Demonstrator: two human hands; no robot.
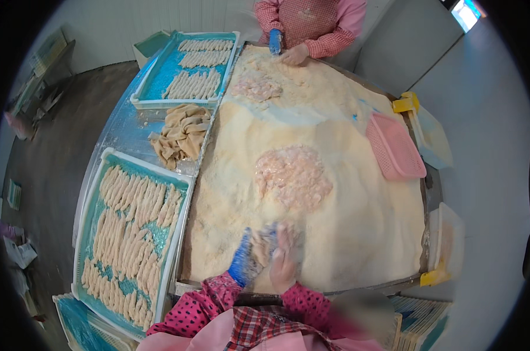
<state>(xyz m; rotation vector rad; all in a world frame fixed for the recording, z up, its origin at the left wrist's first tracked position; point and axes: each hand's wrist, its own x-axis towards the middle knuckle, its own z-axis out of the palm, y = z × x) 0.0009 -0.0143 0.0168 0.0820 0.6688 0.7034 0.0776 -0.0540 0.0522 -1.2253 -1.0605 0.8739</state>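
Observation:
My left hand [243, 260], in a blue glove, and my pale right hand [282, 260] are close together over the breading bed [364, 228], their fingers caked and slightly blurred. Pressed between them is a floury, beige meat piece [259, 248], partly hidden by the fingers. A heap of pale pink raw meat pieces [293, 175] lies in the powder just above my hands. To my left, a white-rimmed tray [78, 269] with a turquoise lining holds rows of coated strips [124, 240].
Across the table a co-worker [303, 23] works near another meat pile [256, 88]. A second tray [145, 88] and crumpled cloths [180, 134] are at upper left. A pink basket [393, 146] and tubs [434, 143] line the right edge. Stacked trays [423, 322] stand at lower right.

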